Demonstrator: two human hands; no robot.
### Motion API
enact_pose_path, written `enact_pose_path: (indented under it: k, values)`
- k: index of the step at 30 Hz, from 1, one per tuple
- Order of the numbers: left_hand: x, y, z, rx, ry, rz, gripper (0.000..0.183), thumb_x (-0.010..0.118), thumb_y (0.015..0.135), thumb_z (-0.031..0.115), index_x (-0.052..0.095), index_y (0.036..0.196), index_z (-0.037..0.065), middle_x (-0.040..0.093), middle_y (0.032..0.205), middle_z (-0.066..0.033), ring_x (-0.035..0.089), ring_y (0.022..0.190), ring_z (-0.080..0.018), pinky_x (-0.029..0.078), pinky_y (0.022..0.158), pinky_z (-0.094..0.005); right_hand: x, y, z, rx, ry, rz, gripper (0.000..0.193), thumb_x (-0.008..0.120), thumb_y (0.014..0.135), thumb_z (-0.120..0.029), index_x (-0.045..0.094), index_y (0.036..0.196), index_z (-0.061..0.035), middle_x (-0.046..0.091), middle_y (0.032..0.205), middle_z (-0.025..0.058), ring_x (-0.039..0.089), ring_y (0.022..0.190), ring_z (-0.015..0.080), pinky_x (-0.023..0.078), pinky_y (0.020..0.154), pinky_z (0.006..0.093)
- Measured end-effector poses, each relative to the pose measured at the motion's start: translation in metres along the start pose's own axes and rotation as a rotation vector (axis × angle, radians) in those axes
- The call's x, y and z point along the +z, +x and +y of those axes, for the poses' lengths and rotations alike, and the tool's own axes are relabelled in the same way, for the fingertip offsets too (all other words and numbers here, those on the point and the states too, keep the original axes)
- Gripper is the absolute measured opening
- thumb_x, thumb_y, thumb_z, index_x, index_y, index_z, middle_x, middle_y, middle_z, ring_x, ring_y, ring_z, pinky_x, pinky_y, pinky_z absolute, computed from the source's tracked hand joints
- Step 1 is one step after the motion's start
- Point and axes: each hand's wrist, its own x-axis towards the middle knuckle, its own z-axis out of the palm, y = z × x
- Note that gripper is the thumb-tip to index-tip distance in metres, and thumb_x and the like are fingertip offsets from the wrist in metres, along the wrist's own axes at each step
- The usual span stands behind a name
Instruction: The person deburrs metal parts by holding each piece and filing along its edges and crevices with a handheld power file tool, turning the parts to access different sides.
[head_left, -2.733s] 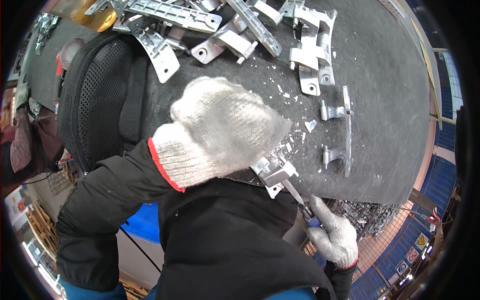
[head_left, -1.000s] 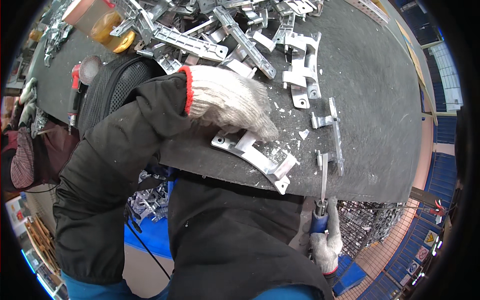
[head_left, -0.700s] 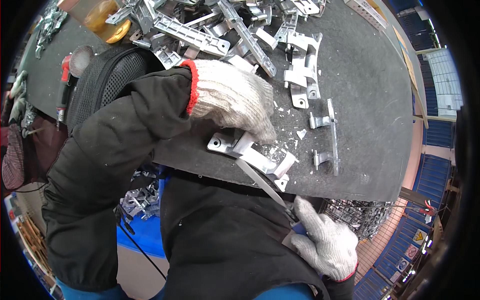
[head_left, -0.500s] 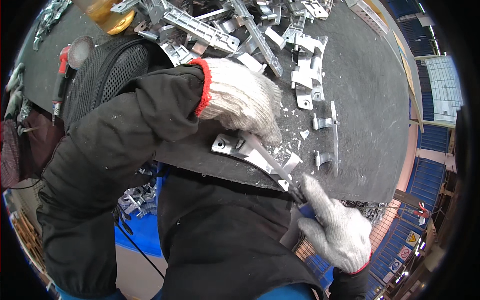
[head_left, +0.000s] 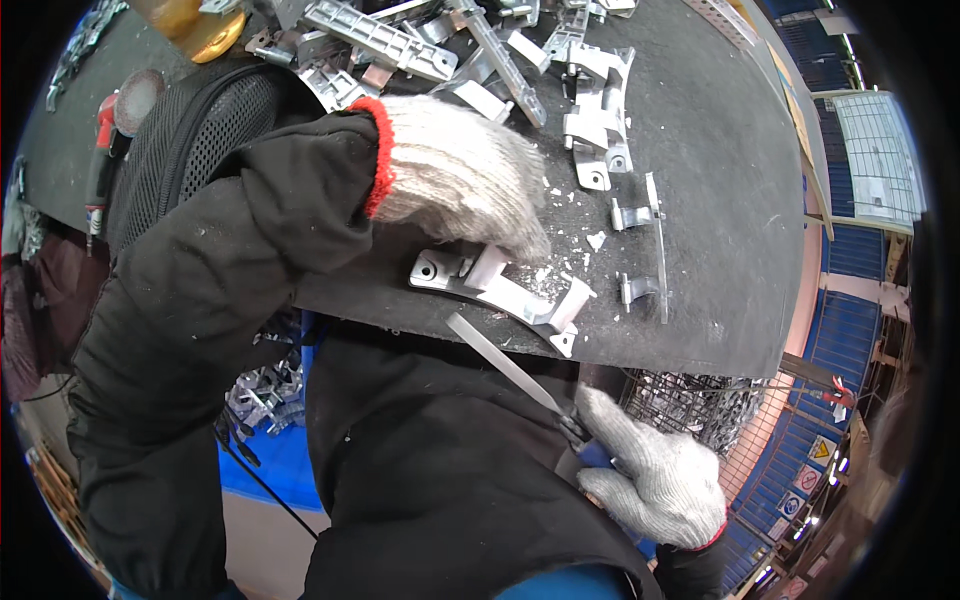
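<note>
Right of both hands (head_left: 460,178) (head_left: 658,482); pictogram signs (head_left: 822,451)

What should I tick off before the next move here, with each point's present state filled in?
1. Left hand at the silvery bracket: ok, it reaches the bracket's raised part.
2. Left hand's hold firm: cannot tell, the back of the hand hides most of the fingers.
3. Right hand on the blue-handled flat tool: ok, it holds the handle.
4. Blade clear of the bracket: ok, a gap shows between them.
5. Both hands gloved: ok.
6. Table around the bracket free of debris: not ok, pale chips lie scattered beside it.
</note>
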Motion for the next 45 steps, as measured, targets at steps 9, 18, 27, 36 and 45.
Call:
enact_pose_path:
  k: [9, 18, 27, 36, 45]
  values:
    - [-0.036, 0.038, 0.060, -0.892, -0.611, -0.232, 0.035, 0.072, 0.090, 0.040, 0.067, 0.089, 0.006, 0.060, 0.063, -0.0013, 0.055, 0.046, -0.0125, 0.040, 0.043, -0.0321, 0.086, -0.032, 0.076, 0.043, 0.649, 0.517, 0.079, 0.075, 0.085, -0.007, 0.043, 0.157, -0.0083, 0.072, 0.122, 0.0157, 0.076, 0.099, 0.0229, 0.058, 0.088, 0.0327]
    - [0.007, 0.034, 0.149, -0.621, 0.388, 0.037, 0.033, 0.085, 0.066, 0.018, 0.056, 0.081, 0.007, 0.063, 0.104, -0.0108, 0.065, 0.097, -0.0357, 0.052, 0.090, -0.0465, 0.118, -0.011, 0.109, -0.135, 0.546, 0.496, 0.071, 0.076, 0.088, -0.027, 0.050, 0.153, -0.0162, 0.073, 0.102, 0.0112, 0.073, 0.083, 0.0328, 0.059, 0.075, 0.0400]
    - [0.029, 0.011, 0.152, -0.632, 0.279, 0.125, 0.043, 0.086, 0.069, 0.013, 0.067, 0.106, 0.002, 0.069, 0.113, -0.0165, 0.069, 0.103, -0.0376, 0.055, 0.095, -0.0459, 0.117, -0.003, 0.114, -0.168, 0.478, 0.369, 0.072, 0.073, 0.091, -0.037, 0.045, 0.156, -0.0268, 0.070, 0.088, 0.0102, 0.071, 0.074, 0.0337, 0.059, 0.069, 0.0432]
    - [0.000, 0.039, 0.129, -0.725, 0.204, -0.052, 0.040, 0.079, 0.077, 0.016, 0.070, 0.115, 0.008, 0.065, 0.101, -0.0105, 0.068, 0.088, -0.0300, 0.054, 0.081, -0.0413, 0.119, -0.001, 0.125, -0.157, 0.461, 0.360, 0.069, 0.070, 0.093, -0.040, 0.045, 0.156, -0.0273, 0.069, 0.087, 0.0115, 0.071, 0.073, 0.0351, 0.058, 0.067, 0.0443]
    - [0.004, 0.032, 0.137, -0.541, 0.715, -0.250, 0.037, 0.074, 0.082, 0.023, 0.068, 0.113, 0.004, 0.061, 0.081, -0.0047, 0.064, 0.084, -0.0274, 0.051, 0.085, -0.0445, 0.110, 0.009, 0.140, -0.261, 0.580, 0.209, 0.068, 0.070, 0.093, -0.036, 0.047, 0.154, -0.0206, 0.071, 0.094, 0.0134, 0.071, 0.082, 0.0366, 0.058, 0.073, 0.0450]
